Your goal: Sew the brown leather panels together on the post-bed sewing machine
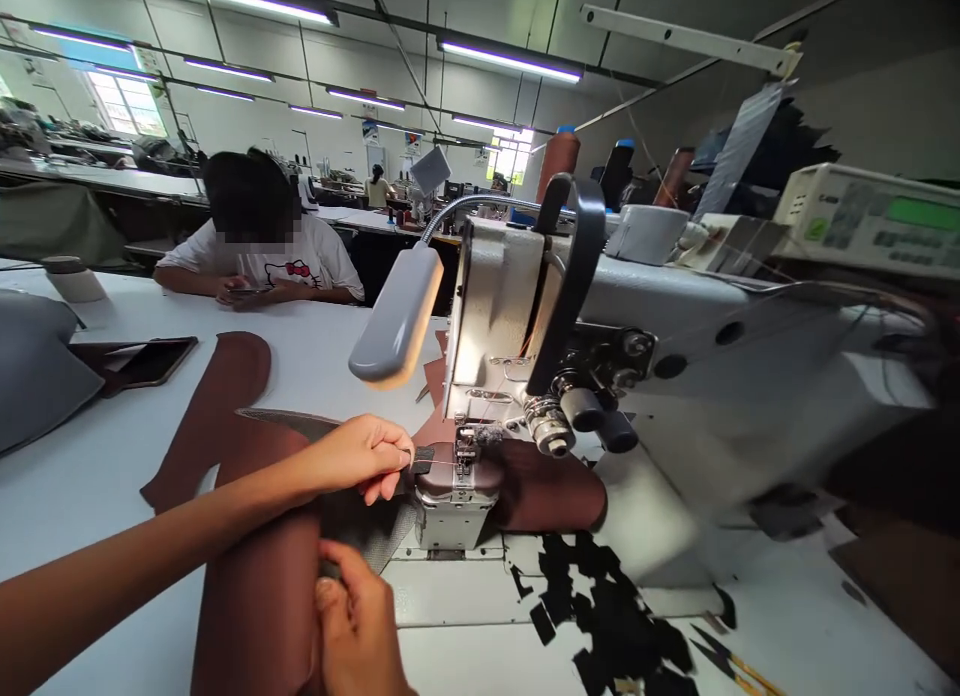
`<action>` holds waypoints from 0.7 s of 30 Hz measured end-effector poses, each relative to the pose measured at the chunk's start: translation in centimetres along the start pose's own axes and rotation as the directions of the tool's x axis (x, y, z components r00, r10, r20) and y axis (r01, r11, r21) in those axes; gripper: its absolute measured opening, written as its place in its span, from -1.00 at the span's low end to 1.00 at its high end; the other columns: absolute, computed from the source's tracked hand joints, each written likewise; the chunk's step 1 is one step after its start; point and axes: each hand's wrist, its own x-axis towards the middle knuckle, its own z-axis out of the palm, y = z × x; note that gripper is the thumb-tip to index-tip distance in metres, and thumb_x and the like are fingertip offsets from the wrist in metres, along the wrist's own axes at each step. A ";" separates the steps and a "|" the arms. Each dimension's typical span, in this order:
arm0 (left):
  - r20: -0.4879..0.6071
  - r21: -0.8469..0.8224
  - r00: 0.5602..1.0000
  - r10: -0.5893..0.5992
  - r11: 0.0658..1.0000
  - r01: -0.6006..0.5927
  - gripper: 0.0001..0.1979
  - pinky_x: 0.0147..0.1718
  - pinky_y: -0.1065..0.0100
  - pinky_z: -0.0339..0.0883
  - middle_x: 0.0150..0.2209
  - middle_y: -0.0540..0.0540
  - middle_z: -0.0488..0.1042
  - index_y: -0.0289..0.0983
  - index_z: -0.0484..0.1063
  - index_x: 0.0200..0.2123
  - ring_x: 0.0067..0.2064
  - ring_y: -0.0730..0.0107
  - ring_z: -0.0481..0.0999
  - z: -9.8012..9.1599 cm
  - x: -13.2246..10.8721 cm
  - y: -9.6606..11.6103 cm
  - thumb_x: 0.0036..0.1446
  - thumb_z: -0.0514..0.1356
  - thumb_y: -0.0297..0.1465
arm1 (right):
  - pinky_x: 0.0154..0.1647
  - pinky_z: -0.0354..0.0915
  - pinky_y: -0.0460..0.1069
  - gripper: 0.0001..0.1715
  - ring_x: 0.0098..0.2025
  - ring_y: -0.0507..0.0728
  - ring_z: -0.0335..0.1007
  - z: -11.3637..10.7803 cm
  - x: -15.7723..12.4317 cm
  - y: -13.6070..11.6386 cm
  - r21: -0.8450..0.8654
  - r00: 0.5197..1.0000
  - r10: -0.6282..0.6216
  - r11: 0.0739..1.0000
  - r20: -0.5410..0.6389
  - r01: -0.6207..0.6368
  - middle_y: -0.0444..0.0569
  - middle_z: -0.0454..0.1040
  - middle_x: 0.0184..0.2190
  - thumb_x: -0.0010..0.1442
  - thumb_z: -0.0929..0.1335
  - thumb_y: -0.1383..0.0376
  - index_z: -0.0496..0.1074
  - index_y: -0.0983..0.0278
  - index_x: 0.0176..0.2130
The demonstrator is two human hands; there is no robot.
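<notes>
My left hand point(371, 459) is closed in a pinch beside the sewing machine's needle area. Pale thread point(442, 463) runs from its fingertips to the presser foot point(466, 451). A small black patch point(424, 460) lies right by those fingers. Lower down, my right hand point(358, 616) grips the edge of a brown leather piece point(259, 586), thumb and fingers curled at its rim. The leather drapes over the table, its grey mesh backing point(375, 526) showing, and part of it passes over the machine's raised bed point(457, 521). More brown leather point(555, 486) extends to the right of the needle.
Black fabric scraps point(607, 616) and thread snips point(731, 661) lie at the right front. A grey lamp point(397, 316) hangs left of the machine head point(491, 306). A phone point(161, 361) and grey cut piece point(34, 366) rest at left. A person point(262, 236) sits across the table.
</notes>
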 end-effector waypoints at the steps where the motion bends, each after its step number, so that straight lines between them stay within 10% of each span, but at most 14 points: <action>1: -0.006 -0.023 1.000 0.000 1.000 0.000 -0.71 -0.63 0.51 0.01 -0.68 0.00 0.38 -0.30 0.26 -0.50 -0.68 0.54 0.25 0.1 0.1 -0.3 -0.10 0.08 -0.16 | -0.36 0.40 -0.11 -0.64 -0.36 0.09 0.47 -1.4 0.5 -0.2 -0.011 0.998 0.030 1.000 0.054 -0.029 -0.02 0.52 -0.39 0.18 0.28 0.25 0.49 0.26 -0.05; 6: -0.030 -0.124 1.000 -0.001 0.992 -0.003 -0.75 -0.64 0.51 -0.01 -0.68 0.02 0.40 -0.31 0.29 -0.45 -0.69 0.54 0.25 0.4 0.3 -1.5 -0.16 0.10 -0.23 | -0.54 0.27 -0.15 -0.60 -0.59 -0.04 0.30 -7.2 1.0 -0.2 0.074 0.951 0.216 0.969 0.222 -0.237 -0.04 0.43 -0.44 0.15 0.27 0.18 0.50 0.35 -0.13; 15: -0.052 -0.197 0.999 -0.005 0.980 -0.005 -0.76 -0.66 0.49 0.04 -0.69 -0.02 0.43 -0.31 0.32 -0.44 -0.70 0.48 0.29 0.7 -0.3 -1.2 -0.21 0.05 -0.29 | -0.49 0.31 -0.13 -0.70 -0.61 -0.01 0.33 -17.3 -3.2 3.5 -0.300 0.972 -0.003 0.951 -0.235 -0.070 -0.06 0.51 -0.46 0.15 0.33 0.10 0.57 0.21 -0.29; 21: -0.096 -0.129 0.995 0.020 0.991 -0.033 -0.71 -0.70 0.54 0.00 -0.75 0.04 0.36 -0.29 0.29 -0.54 -0.74 0.55 0.22 1.2 -0.1 -1.5 -0.11 0.16 -0.16 | -0.27 0.38 0.01 -0.55 -0.30 0.20 0.51 -30.8 -5.0 6.5 -0.820 0.836 -0.325 0.523 -0.443 -0.232 0.07 0.57 -0.25 0.19 0.24 0.05 0.53 0.30 -0.21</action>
